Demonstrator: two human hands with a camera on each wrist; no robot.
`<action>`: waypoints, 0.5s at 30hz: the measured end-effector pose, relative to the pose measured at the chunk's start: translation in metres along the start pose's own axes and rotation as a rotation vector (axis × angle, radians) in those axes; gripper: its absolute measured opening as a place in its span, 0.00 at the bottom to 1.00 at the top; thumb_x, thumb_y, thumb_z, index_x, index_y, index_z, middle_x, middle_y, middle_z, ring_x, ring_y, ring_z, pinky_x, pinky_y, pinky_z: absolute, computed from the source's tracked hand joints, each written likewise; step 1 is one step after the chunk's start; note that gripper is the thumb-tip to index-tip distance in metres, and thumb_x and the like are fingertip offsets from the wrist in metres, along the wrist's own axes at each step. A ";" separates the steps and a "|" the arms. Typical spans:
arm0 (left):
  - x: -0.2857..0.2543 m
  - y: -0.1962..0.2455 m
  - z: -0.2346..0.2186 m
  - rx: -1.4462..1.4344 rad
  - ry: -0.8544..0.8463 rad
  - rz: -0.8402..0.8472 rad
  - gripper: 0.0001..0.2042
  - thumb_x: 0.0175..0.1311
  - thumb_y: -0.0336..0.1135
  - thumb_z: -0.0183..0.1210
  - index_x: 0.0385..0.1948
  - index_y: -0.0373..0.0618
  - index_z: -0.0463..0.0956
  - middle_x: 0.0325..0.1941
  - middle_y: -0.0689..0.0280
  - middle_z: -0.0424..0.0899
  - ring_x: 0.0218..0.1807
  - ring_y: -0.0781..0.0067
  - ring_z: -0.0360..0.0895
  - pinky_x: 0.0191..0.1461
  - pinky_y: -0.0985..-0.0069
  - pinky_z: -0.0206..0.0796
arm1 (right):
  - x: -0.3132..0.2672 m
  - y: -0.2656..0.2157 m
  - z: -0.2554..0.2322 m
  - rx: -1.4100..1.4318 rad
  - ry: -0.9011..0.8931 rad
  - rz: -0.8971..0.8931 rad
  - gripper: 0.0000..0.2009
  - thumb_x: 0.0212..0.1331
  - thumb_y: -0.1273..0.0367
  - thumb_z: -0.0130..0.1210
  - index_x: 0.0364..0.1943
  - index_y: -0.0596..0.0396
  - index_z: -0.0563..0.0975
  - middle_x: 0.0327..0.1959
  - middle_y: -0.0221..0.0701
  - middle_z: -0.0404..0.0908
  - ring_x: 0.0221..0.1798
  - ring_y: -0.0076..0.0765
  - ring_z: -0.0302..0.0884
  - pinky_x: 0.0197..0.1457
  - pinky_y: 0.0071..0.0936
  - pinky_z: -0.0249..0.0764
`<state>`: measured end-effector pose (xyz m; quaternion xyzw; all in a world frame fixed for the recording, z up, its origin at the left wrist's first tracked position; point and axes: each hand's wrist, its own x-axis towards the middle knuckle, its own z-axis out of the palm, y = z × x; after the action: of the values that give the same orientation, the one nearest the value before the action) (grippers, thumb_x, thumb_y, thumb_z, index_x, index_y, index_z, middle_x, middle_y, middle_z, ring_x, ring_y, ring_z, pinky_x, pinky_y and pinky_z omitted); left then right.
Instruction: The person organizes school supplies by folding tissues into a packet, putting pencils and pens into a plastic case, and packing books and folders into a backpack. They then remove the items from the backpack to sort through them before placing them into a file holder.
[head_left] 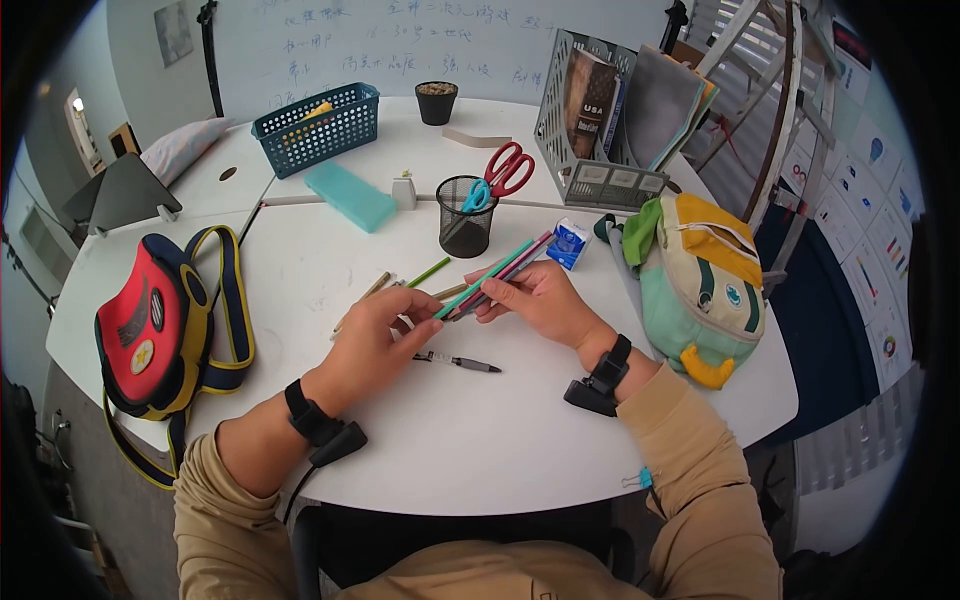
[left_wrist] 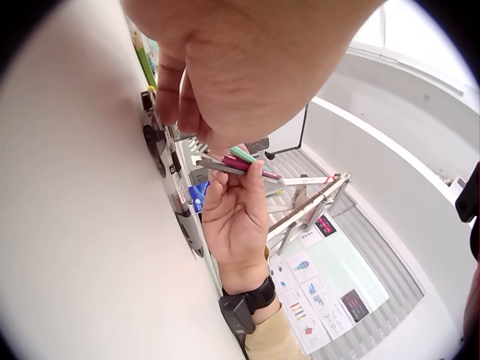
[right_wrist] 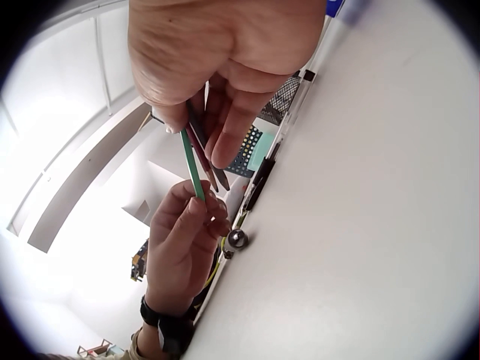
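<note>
My right hand (head_left: 550, 300) grips a small bundle of pencils above the table. In it are a mint-green pencil (right_wrist: 193, 165), a dark pink pencil (left_wrist: 238, 163) and a grey one (left_wrist: 219, 166). With thumb and fingers, my left hand (head_left: 365, 325) pinches the lower end of the mint-green pencil, as the right wrist view shows. Under the hands lies a grey-and-black pen (head_left: 468, 363). A bright green pencil (head_left: 430, 271) and a brownish pencil (head_left: 378, 284) lie behind the left hand, partly covered by it.
A mesh pen cup (head_left: 464, 232) holds red and blue scissors. Near it are a blue-white box (head_left: 568, 245) and a turquoise case (head_left: 350, 195). A red bag (head_left: 135, 330) is at left, a green-cream backpack (head_left: 705, 285) at right. Behind stand a basket (head_left: 315, 130) and a file rack (head_left: 600, 185).
</note>
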<state>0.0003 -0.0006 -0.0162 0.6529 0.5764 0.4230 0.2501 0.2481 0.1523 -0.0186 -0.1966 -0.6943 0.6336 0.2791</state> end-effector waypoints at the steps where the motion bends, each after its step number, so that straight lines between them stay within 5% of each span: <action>1: 0.000 0.001 0.000 -0.005 -0.004 0.002 0.10 0.77 0.28 0.72 0.54 0.37 0.89 0.49 0.63 0.93 0.49 0.73 0.89 0.53 0.73 0.82 | 0.000 -0.001 0.000 0.012 -0.001 0.005 0.16 0.84 0.65 0.65 0.61 0.66 0.89 0.50 0.39 0.95 0.48 0.31 0.95 0.57 0.33 0.95; 15: -0.002 0.007 0.001 -0.103 -0.049 0.032 0.15 0.78 0.29 0.73 0.61 0.34 0.90 0.51 0.58 0.95 0.47 0.76 0.89 0.53 0.75 0.84 | -0.003 -0.006 0.004 0.045 -0.005 0.028 0.15 0.83 0.68 0.65 0.61 0.68 0.87 0.49 0.44 0.95 0.50 0.39 0.97 0.55 0.36 0.97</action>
<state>0.0053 -0.0043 -0.0114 0.6584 0.5371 0.4400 0.2906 0.2480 0.1467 -0.0136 -0.1984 -0.6776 0.6534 0.2730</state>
